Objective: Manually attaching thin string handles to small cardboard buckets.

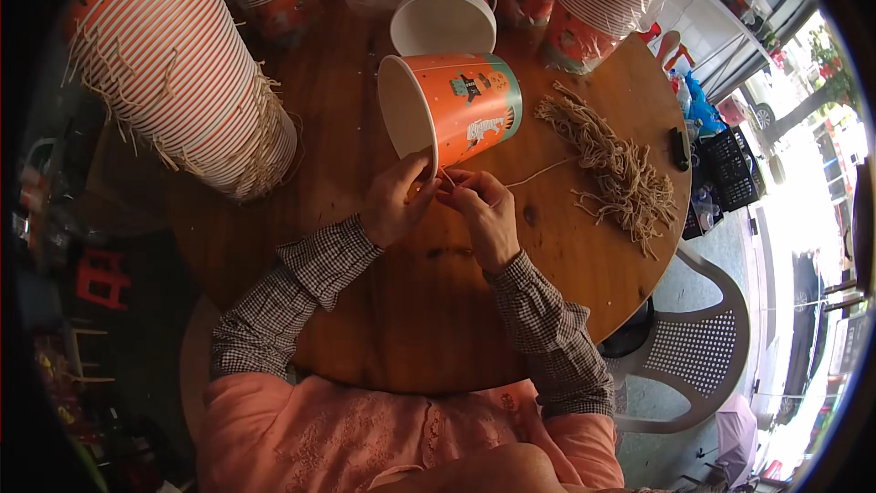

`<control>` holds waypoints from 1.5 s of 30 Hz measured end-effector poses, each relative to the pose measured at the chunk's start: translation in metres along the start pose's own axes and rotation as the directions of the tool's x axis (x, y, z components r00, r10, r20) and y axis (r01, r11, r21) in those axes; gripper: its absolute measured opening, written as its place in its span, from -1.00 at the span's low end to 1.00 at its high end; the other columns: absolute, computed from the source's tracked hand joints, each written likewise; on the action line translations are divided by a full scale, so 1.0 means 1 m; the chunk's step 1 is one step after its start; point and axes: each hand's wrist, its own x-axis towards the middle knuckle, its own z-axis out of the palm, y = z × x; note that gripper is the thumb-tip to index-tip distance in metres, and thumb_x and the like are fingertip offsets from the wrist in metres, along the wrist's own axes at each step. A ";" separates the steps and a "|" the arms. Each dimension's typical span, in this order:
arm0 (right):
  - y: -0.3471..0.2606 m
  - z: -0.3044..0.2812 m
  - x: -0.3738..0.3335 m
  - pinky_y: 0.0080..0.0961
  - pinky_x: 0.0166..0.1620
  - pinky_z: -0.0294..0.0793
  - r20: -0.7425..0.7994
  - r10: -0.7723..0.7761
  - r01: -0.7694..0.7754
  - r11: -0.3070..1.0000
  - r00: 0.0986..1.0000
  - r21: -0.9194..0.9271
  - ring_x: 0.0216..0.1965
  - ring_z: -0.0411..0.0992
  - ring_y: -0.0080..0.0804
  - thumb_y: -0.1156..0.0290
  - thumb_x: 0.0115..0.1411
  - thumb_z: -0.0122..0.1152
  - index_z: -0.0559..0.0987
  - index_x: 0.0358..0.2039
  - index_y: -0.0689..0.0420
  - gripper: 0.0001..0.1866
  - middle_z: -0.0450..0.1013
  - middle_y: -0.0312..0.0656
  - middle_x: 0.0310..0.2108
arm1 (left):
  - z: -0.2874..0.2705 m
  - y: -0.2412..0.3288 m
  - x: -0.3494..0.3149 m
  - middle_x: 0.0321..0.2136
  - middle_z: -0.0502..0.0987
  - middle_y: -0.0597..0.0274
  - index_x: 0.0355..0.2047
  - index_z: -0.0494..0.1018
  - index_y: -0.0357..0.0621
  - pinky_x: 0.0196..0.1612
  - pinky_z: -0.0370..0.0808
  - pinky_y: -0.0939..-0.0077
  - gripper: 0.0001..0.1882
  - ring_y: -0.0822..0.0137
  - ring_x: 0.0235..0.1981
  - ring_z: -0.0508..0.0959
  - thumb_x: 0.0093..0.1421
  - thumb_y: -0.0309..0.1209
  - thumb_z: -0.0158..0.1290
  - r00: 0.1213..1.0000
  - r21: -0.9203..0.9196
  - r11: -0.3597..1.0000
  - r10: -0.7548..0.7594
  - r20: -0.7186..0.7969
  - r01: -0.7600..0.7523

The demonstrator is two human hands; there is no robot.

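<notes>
Hands meet at the middle of the frame over a round wooden table (429, 310). An orange paper bucket (456, 110) lies on its side just above them, its open mouth turned to the left. The left hand (394, 203) pinches the bucket's rim, fingers closed on it. The right hand (484, 215) pinches a thin cord (538, 173) right beside it. That cord runs right toward a loose bundle of cords (611, 164). A tall stack of buckets (173, 64) lies at upper left.
</notes>
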 end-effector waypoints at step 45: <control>0.009 -0.001 0.008 -0.52 -0.14 0.53 -0.022 -0.166 0.140 0.890 0.986 -0.434 -0.19 0.53 -0.35 0.48 0.13 0.20 0.49 -0.16 0.29 -0.74 0.51 -0.09 -0.23 | 0.002 0.009 0.005 -0.36 0.56 0.04 -0.26 0.48 -0.24 -0.33 0.53 0.39 -0.88 0.11 -0.37 0.59 0.16 -0.57 0.08 0.995 0.007 0.999 -0.032 -0.096 0.033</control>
